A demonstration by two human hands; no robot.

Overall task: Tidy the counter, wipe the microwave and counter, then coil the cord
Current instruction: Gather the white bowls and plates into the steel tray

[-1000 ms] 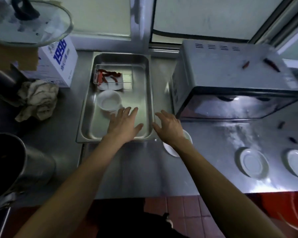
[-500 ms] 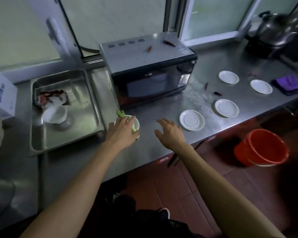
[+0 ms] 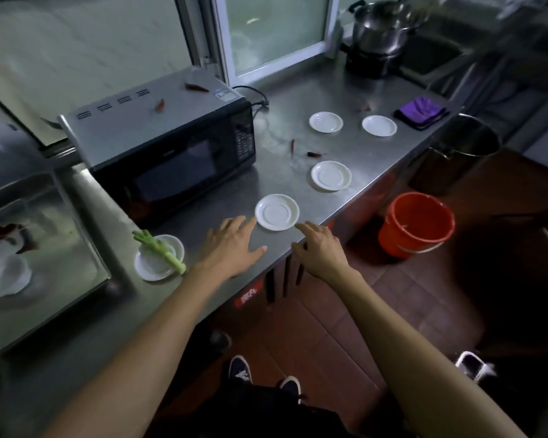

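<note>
1. The steel counter [image 3: 355,153] is untidy under me, so I judge the tidying step is in hand.
2. The microwave [image 3: 171,143] sits at the back, unwiped, chillies on its top; its cord [image 3: 257,96] trails loose behind.
3. My left hand [image 3: 231,245] and right hand [image 3: 320,248], fingers spread and empty, flank the nearest saucer [image 3: 277,212].
4. Next, I reckon, comes gripping that saucer's rim and stacking it.
</note>
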